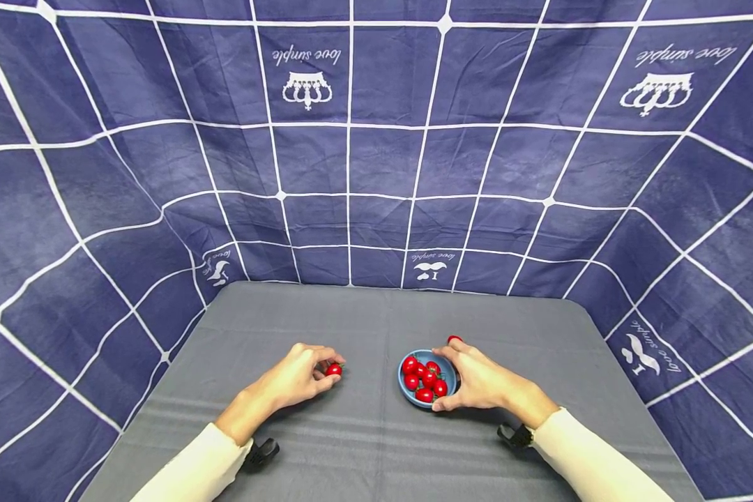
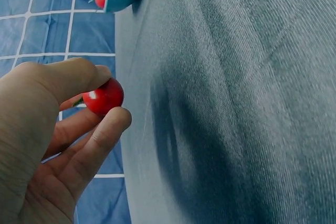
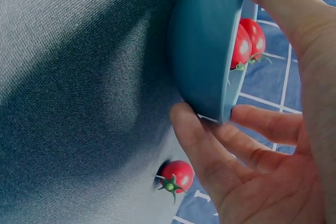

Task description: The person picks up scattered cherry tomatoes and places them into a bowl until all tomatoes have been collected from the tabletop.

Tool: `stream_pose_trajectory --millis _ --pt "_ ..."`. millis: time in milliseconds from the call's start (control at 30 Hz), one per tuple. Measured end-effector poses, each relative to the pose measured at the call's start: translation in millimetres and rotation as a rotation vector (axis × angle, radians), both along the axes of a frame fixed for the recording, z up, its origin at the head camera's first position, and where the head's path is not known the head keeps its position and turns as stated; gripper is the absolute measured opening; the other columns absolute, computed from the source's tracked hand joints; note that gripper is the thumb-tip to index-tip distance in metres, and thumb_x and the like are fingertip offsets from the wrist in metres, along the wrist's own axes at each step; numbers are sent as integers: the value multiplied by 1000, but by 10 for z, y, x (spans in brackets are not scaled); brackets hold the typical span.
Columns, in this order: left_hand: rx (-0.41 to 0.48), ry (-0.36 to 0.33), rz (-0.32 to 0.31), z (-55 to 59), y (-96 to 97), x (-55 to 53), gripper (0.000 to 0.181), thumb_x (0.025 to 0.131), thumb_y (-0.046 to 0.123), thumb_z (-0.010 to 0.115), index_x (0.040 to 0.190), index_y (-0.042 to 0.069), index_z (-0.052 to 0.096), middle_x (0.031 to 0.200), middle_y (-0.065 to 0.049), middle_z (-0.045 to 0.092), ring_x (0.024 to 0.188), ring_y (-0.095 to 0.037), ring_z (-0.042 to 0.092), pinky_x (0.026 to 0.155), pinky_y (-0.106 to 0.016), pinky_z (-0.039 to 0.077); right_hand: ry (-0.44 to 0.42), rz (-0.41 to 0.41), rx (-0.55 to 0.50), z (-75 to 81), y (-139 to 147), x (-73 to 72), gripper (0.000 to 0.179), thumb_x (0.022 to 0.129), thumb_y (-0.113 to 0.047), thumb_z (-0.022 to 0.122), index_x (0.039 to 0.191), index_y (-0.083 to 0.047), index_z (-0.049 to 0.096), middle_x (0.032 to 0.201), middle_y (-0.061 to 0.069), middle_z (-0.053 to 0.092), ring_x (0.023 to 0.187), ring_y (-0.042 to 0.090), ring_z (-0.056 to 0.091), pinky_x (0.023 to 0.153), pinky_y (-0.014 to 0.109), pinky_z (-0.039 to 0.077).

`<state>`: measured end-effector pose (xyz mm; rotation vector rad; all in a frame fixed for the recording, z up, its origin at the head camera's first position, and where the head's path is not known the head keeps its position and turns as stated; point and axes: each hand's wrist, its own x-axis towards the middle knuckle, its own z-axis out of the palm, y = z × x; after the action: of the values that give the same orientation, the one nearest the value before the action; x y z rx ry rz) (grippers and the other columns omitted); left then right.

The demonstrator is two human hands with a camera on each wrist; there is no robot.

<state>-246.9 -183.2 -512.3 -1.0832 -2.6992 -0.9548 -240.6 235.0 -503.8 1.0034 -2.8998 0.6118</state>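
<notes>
Between thumb and fingertips, my left hand (image 1: 295,378) pinches a red cherry tomato (image 1: 333,370). In the left wrist view that tomato (image 2: 107,97) is held close over the cloth, its green stem end towards the palm. My right hand (image 1: 484,380) holds a small blue bowl (image 1: 406,394) by its right side, thumb on the near rim and fingers at the far rim. Several cherry tomatoes (image 1: 424,395) lie inside the bowl. Beyond the right fingers, a loose cherry tomato (image 3: 177,174) rests on the cloth, partly hidden by the hand in the head view.
A grey cloth (image 1: 376,446) covers the table, with soft creases across it. Blue curtains (image 1: 383,160) with white grid lines enclose its back and sides. Black straps (image 1: 262,453) sit at both wrists, by the pale sleeves.
</notes>
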Motion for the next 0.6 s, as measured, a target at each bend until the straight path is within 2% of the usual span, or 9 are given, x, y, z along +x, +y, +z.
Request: stream_pose_trajectory --millis 167,433,600 --pt "19 -17 -17 5 22 -15 17 101 5 86 118 7 86 102 -1 87 91 -4 78 78 -21 69 -3 9 6 14 2 -2 100 75 -56 109 148 4 72 125 10 70 111 25 76 103 41 66" --pt "16 10 -18 2 66 -30 16 101 4 87 116 7 87 105 0 89 91 -5 80 79 -18 67 -15 17 -8 22 7 6 102 77 -56 108 150 4 71 129 9 69 112 23 75 104 41 66" --pt "28 8 -9 -3 103 -17 19 99 2 88 118 4 86 104 -2 87 91 -7 81 78 -18 68 -70 25 -59 22 48 15 103 78 -54 108 152 5 68 130 10 67 99 13 73 94 31 67"
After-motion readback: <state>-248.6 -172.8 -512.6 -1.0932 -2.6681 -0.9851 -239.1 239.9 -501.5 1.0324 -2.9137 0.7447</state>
